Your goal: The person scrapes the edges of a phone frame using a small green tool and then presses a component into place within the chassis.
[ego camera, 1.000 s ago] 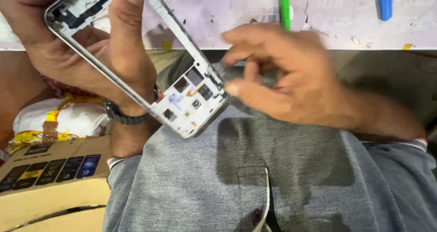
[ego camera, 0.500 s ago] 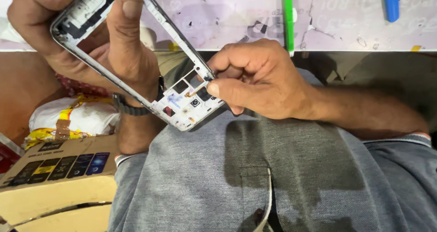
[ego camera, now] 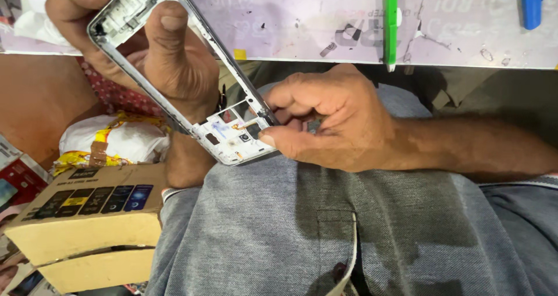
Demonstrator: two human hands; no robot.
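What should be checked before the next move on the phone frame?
1. Left hand grip on the silver rectangular phone middle frame: ok, thumb through the opening, fingers behind.
2. Right hand contact: ok, fingertips pinch at the frame's lower corner.
3. Part or tool in the right hand's grip: cannot tell, hidden by fingers.
4. Frame support: ok, held above the grey-clothed lap, touching neither it nor the pale worktop.
5. Green stick tool and blue tool: ok, lying on the worktop, untouched.
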